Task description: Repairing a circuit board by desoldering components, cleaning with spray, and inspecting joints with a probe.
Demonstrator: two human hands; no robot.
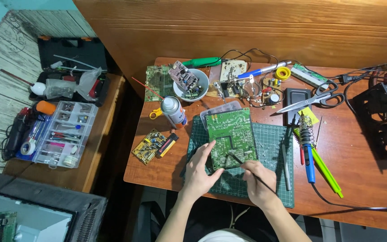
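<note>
Fingers of the left hand (199, 172) are pressing the green board (230, 136) flat on the near mat (274, 179), steadying it while the right hand (258, 181) is pinching a thin black probe (238, 160) onto its near edge.

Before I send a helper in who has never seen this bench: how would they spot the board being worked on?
On the red-brown table lies a dark green cutting mat. The green board rests on it, with the left hand at its near-left corner and the right hand holding a thin black probe to its near edge. It is the largest board, and the only one on the mat.
</note>
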